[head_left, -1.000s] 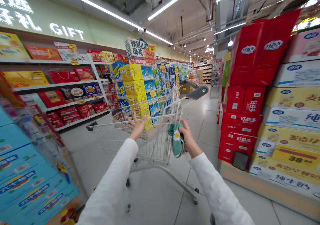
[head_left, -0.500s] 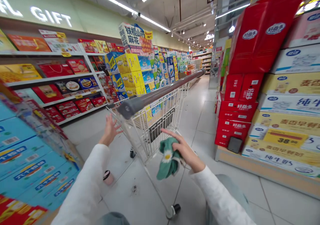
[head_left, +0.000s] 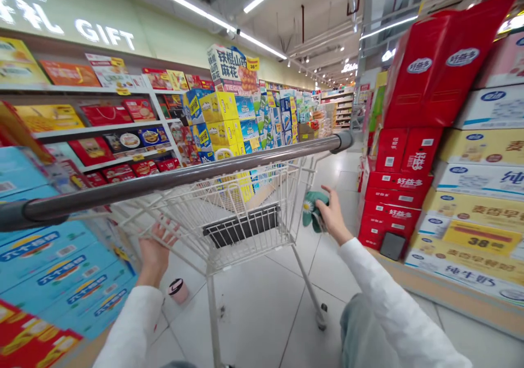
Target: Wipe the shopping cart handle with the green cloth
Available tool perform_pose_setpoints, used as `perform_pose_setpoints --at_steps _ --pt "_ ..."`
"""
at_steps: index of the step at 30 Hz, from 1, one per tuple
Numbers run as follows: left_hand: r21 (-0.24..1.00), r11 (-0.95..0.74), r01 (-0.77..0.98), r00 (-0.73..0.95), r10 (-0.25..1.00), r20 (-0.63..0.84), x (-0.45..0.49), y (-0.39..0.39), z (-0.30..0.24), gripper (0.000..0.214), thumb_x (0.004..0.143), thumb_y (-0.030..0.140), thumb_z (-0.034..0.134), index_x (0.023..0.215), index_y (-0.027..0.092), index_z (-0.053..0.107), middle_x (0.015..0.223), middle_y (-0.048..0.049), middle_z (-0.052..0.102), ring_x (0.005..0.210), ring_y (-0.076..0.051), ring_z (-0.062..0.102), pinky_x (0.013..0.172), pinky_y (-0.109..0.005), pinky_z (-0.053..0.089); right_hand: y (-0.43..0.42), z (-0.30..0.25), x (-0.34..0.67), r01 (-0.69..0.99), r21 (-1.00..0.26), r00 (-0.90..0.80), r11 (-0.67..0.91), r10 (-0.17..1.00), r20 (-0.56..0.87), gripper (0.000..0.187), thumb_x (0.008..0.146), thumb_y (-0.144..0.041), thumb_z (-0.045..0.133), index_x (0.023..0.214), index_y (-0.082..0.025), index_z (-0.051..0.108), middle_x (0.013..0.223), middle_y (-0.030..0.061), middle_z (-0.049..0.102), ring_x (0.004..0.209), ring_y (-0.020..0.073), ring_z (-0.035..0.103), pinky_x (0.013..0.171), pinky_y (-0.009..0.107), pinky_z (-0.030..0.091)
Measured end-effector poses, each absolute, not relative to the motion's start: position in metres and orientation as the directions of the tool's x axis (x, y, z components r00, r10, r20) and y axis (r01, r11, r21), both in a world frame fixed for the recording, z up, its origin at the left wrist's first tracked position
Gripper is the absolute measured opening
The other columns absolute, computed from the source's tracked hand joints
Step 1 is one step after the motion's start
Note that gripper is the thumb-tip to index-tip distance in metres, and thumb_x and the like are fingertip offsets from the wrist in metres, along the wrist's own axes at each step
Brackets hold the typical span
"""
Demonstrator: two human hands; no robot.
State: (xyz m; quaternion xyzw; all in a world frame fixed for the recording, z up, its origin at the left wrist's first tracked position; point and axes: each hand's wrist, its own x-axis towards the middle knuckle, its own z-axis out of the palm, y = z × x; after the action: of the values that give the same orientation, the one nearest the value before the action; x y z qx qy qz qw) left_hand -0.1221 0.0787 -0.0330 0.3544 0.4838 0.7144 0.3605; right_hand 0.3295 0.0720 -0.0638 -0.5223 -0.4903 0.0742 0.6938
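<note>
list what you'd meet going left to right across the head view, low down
blue boxes → left hand → small pink cup → green daisy cloth → right hand → red cartons → yellow and white cartons

The cart handle (head_left: 176, 177) is glossy metal, its basket (head_left: 184, 209) white-coated wire, and the green cloth (head_left: 311, 207) matt.

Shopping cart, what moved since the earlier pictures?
The shopping cart swung round, so its handle now lies across the view. The left hand dropped lower, behind the basket. The right hand still holds the green daisy cloth. The red boxes stayed put.
</note>
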Motion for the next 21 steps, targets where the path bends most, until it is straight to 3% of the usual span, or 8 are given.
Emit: perform_pose_setpoints --at_steps 5,8,11,14,19,21 --pt "0.925 -0.358 -0.125 -0.507 0.825 0.251 -0.144 0.085 -0.045 0.081 0.084 0.066 -0.002 0.117 0.020 0.056 0.129 -0.0146 0.054 0.107 -0.022 0.059 0.085 -0.038 0.049 0.050 -0.071 0.251 0.570 -0.643 0.547 0.511 0.348 0.761 0.043 0.076 -0.023 0.051 0.118 -0.018 0.046 0.116 0.0122 0.043 0.111 0.0235 0.043 0.096 0.045 0.037" --pt "0.916 -0.393 -0.086 -0.519 0.802 0.295 -0.147 0.089 -0.056 0.077 0.085 0.066 0.002 0.116 0.020 0.056 0.130 -0.0150 0.053 0.109 -0.022 0.058 0.086 -0.037 0.049 0.049 -0.089 0.209 0.617 -0.599 0.441 0.510 0.407 0.800 0.038 0.079 -0.016 0.046 0.116 -0.020 0.052 0.115 0.0131 0.046 0.109 0.0244 0.046 0.093 0.046 0.041" --pt "0.923 -0.384 -0.028 -0.546 0.779 0.308 -0.148 0.093 -0.062 0.060 0.087 0.063 0.024 0.114 0.020 0.055 0.131 -0.0151 0.052 0.108 -0.021 0.060 0.086 -0.035 0.048 0.046 -0.104 0.172 0.641 -0.498 0.197 0.584 0.501 0.843 0.041 0.077 -0.009 0.043 0.112 -0.023 0.059 0.108 0.0113 0.053 0.104 0.0233 0.051 0.088 0.043 0.045" --pt "0.933 -0.360 0.006 -0.562 0.771 0.301 -0.146 0.095 -0.065 0.049 0.086 0.057 0.039 0.113 0.019 0.056 0.128 -0.0155 0.055 0.105 -0.021 0.061 0.085 -0.035 0.049 0.046 -0.102 0.147 0.643 -0.368 0.023 0.672 0.463 0.886 0.045 0.080 -0.008 0.042 0.113 -0.030 0.061 0.109 0.0071 0.057 0.106 0.0215 0.050 0.092 0.040 0.044" --pt "0.934 -0.357 0.030 -0.527 0.788 0.318 -0.137 0.093 -0.069 0.048 0.088 0.053 0.038 0.116 0.018 0.055 0.125 -0.0166 0.058 0.099 -0.021 0.064 0.082 -0.035 0.051 0.046 -0.081 0.144 0.726 -0.305 -0.089 0.616 0.523 0.847 0.045 0.080 -0.005 0.041 0.117 -0.023 0.060 0.111 0.0113 0.058 0.103 0.0239 0.049 0.091 0.043 0.043" --pt "0.938 -0.344 0.039 -0.517 0.796 0.313 -0.136 0.095 -0.070 0.050 0.088 0.054 0.036 0.119 0.018 0.054 0.123 -0.0168 0.059 0.098 -0.021 0.065 0.081 -0.036 0.051 0.031 -0.079 0.160 0.706 -0.226 -0.158 0.671 0.460 0.873 0.048 0.079 -0.004 0.041 0.120 -0.025 0.057 0.110 0.0098 0.057 0.101 0.0223 0.050 0.088 0.040 0.044"
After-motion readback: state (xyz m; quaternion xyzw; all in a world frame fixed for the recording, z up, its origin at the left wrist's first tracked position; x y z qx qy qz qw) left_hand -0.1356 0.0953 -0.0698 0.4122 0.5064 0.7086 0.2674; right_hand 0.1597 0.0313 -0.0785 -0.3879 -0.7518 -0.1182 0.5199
